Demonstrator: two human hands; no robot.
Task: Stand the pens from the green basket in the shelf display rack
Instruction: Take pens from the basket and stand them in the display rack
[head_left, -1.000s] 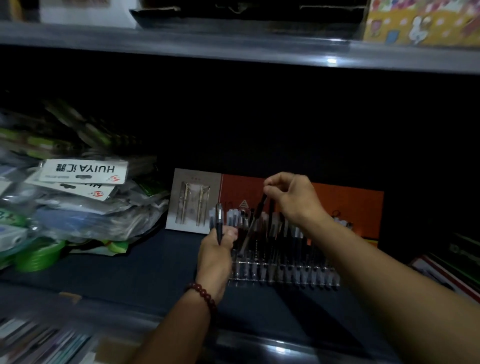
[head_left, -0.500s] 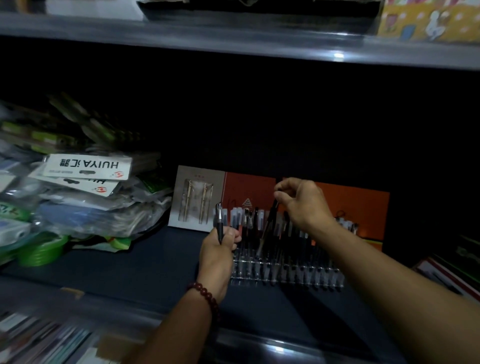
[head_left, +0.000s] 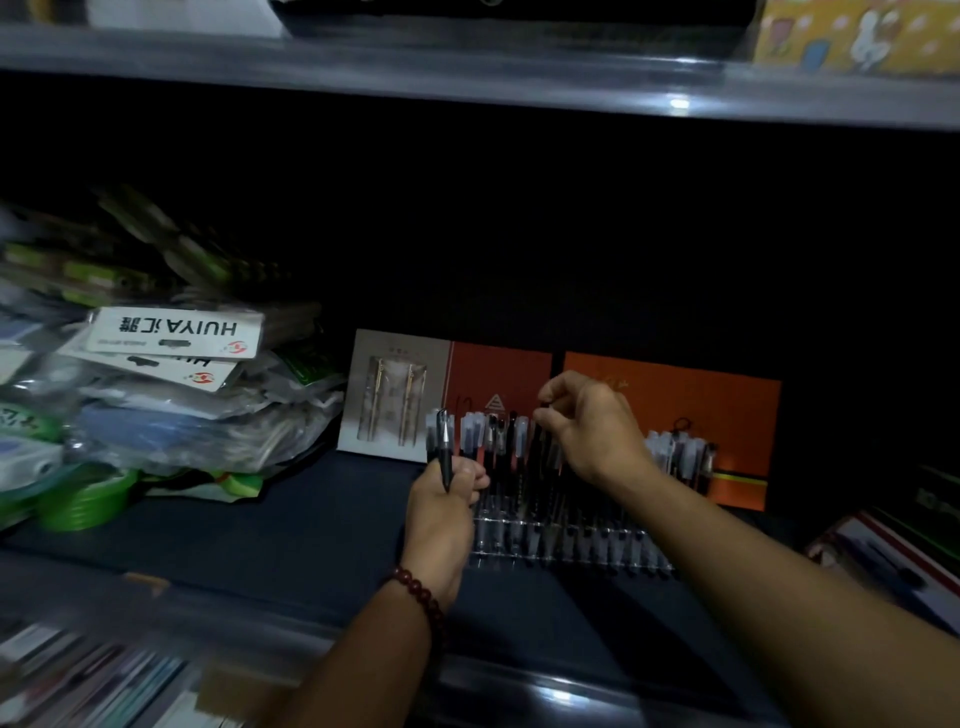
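— Pens are seen in two places: one dark pen (head_left: 445, 457) is gripped upright in the closed left hand (head_left: 441, 506), low in the centre of the frame, presumably held ready as the next to be stood.

— And the right hand (head_left: 592, 431)?

— Just above and right of centre, its thumb and forefinger are pinched on the top of a second, thin dark pen (head_left: 540, 441), which is lowered nearly upright among the standing pens, probably so its tip can be guided into a slot.

— Where is the display rack (head_left: 571, 545)?

— Just beyond the left hand, on the dark shelf (head_left: 311, 530); its clear base is partly covered by both hands.

— What cannot be made out?

— Whether the pinched pen is seated; its lower end is lost in shadow. The green basket is not identified with certainty; only a green rim (head_left: 78, 506) at the left edge is seen. Behind, orange cards (head_left: 670, 395) are propped against blackness.
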